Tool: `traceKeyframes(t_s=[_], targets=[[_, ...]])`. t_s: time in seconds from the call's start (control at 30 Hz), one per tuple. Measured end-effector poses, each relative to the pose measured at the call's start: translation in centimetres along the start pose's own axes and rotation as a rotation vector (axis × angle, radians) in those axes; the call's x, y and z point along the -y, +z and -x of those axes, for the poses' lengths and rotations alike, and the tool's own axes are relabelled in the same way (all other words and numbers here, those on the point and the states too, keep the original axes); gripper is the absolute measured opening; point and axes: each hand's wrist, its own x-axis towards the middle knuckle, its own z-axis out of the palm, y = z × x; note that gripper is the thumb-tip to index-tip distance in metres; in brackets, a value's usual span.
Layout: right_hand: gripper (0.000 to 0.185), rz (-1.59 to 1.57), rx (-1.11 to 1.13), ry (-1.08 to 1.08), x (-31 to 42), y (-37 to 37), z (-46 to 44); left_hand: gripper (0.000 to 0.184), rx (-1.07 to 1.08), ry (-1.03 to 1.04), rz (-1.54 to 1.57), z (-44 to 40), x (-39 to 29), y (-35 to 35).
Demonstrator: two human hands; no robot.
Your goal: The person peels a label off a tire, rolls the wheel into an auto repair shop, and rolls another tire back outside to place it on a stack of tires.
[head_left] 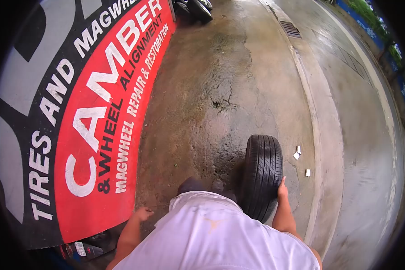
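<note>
A black tire [262, 173] stands upright on its tread just in front of me, right of my legs. My right hand [282, 189] holds its right edge, with one digit pointing up along the sidewall and the other fingers mostly hidden. My left hand [143, 213] hangs low at my left side, fingers loosely bent and nothing visible in them. It is nearest to the red painted sign [117, 148] along the wall.
Wet, cracked concrete floor [211, 63] stretches ahead. More tires [199, 11] lie at the far end by the wall. Small white scraps [297, 153] are right of the tire. A drain grate [290, 29] and a curb line [311, 112] run along the right. Dark boxes [87, 248] sit at lower left.
</note>
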Motion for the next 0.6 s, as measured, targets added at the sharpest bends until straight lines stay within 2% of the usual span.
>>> traceKeyframes(t_s=[0.03, 0.1, 0.13, 0.2, 0.3, 0.33, 0.4, 0.5, 0.53, 0.57, 0.6], targets=[[0.112, 0.013, -0.011, -0.011, 4.2, -0.8, -1.2, 0.046, -0.09, 0.024, 0.007, -2.0, 1.5, 0.5], [0.107, -0.238, 0.185, -0.222, 12.3, -1.3, -1.7, 0.046, -0.042, -0.075, 0.143, -3.6, -0.1, 0.4], [0.106, -0.314, 0.204, -0.186, 15.0, -1.3, -2.0, 0.046, 0.003, -0.117, 0.196, -4.5, -1.9, -0.1], [0.107, -0.196, 0.249, -0.084, 16.6, -0.5, -5.5, 0.045, 0.11, -0.169, 0.244, -6.4, -5.4, -0.4], [0.107, 0.062, 0.194, 0.013, 14.7, 2.7, -10.8, 0.044, 0.24, -0.179, 0.235, -10.9, -11.9, -3.3], [0.108, 0.04, 0.219, 0.037, 14.9, 3.6, -11.6, 0.044, 0.276, -0.17, 0.216, -12.7, -14.0, -5.0], [0.103, 0.046, 0.217, 0.085, 20.7, 5.7, -12.5, 0.044, 0.338, -0.115, 0.161, -16.8, -18.3, -10.4], [0.087, -0.008, -0.178, -0.039, 36.2, 8.7, -17.0, 0.043, 0.328, 0.05, 0.05, -25.3, -26.0, -22.9], [0.088, -0.07, -0.23, -0.027, 42.6, 9.2, -19.3, 0.043, 0.216, 0.057, 0.053, -29.2, -29.0, -28.1], [0.089, 0.019, -0.228, 0.029, 49.5, 9.1, -20.8, 0.046, 0.018, -0.016, 0.054, -33.4, -32.9, -33.8], [0.089, 0.134, -0.271, -0.021, 56.4, 8.6, -20.6, 0.046, -0.172, 0.091, 0.067, -37.1, -37.0, -40.3]])
